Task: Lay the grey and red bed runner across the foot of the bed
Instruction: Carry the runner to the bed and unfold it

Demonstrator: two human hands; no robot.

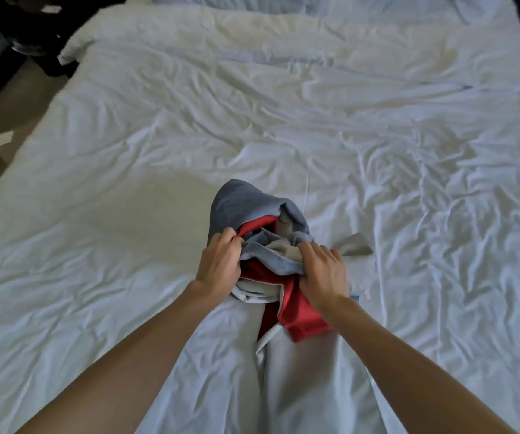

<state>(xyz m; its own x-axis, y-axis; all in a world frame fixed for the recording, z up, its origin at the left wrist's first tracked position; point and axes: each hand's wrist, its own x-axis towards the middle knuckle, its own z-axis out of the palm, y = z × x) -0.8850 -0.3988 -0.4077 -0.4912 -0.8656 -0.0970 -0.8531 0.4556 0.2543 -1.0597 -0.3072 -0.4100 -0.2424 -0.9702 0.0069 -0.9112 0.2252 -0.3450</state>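
**Runner still bunched at the near end of the bed; spreading not yet begun**

The bed fills almost the whole view, covered by a white duvet that is wrinkled all over, more heavily on the right side. At the far end a band of paler bedding and the edge of a pillow mark the head, so the person appears to stand at the foot, looking up the length of the mattress. Dark floor and furniture show beyond the left edge.

The grey and red bed runner sits on the duvet near the middle of the bed's width, close to the person. It is a crumpled heap: a grey hump at the back, red folds showing inside, and a red flap trailing toward the viewer beside a pale lining. None of it lies flat or stretched sideways.

Both arms reach in from below. The left hand is clenched on the left side of the bundle, fingers dug into the grey and red cloth. The right hand is closed over the right side, gripping grey fabric with the red flap running under the wrist.

By my reading, the task is at an early stage: the runner has reached the bed, but finding its ends, opening it out, drawing it across the width and smoothing it remain.
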